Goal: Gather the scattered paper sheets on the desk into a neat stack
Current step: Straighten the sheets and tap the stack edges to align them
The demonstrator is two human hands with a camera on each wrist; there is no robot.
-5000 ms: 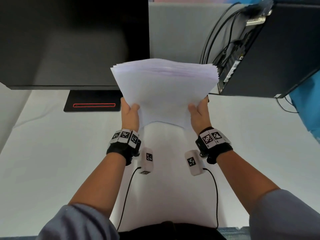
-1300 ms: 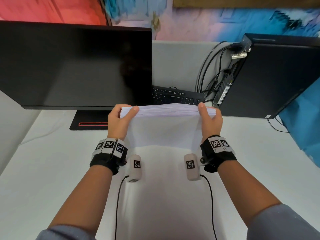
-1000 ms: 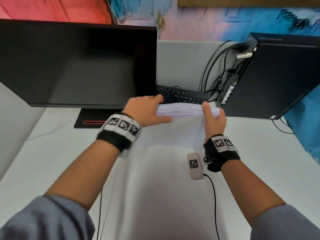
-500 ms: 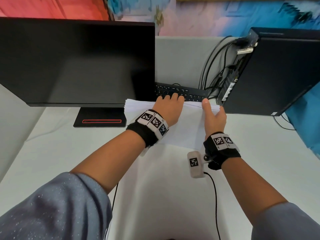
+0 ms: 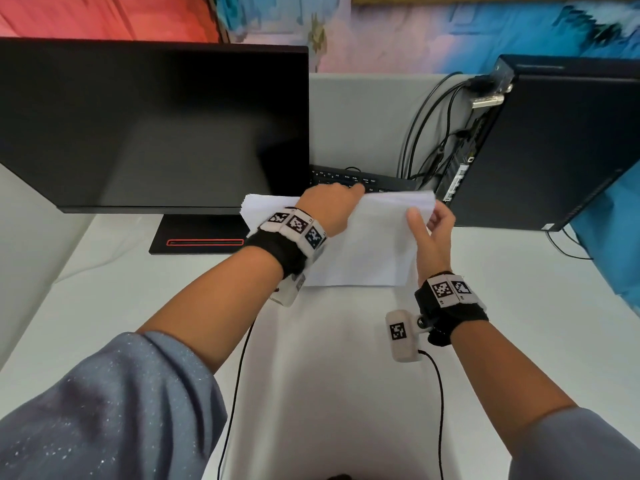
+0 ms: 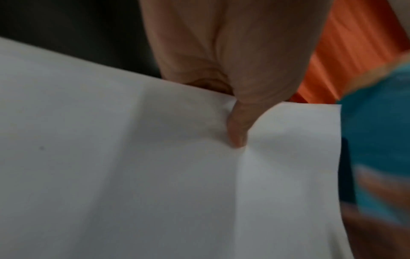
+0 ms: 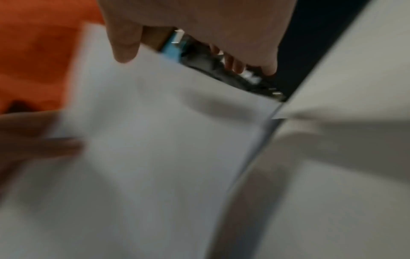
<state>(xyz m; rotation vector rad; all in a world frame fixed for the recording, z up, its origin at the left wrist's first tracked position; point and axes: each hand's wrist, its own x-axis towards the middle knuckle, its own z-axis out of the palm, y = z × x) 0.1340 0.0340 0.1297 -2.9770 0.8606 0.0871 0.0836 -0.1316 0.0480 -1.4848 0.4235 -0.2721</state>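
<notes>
A stack of white paper sheets (image 5: 367, 251) is in front of the monitor at the middle of the desk, its far edge raised. My left hand (image 5: 341, 202) reaches across the stack and grips its far edge. In the left wrist view the thumb (image 6: 238, 129) presses into the top sheet (image 6: 133, 175). My right hand (image 5: 427, 216) holds the stack's right side, thumb on top and fingers curled behind. The right wrist view is blurred and shows the thumb (image 7: 125, 43) on the paper (image 7: 144, 140). The stack's left corner pokes out beyond my left wrist.
A black monitor (image 5: 156, 126) on a black base (image 5: 204, 237) stands at the back left. A keyboard (image 5: 349, 180) lies just behind the stack. A black computer tower (image 5: 554, 143) with cables (image 5: 426, 133) stands at the right. The white desk (image 5: 104, 306) stretches to the left and front.
My left hand left the stack's left side, crossed over the top and now grips the far edge. The right hand stayed on the right side and its thumb came onto the top sheet.
</notes>
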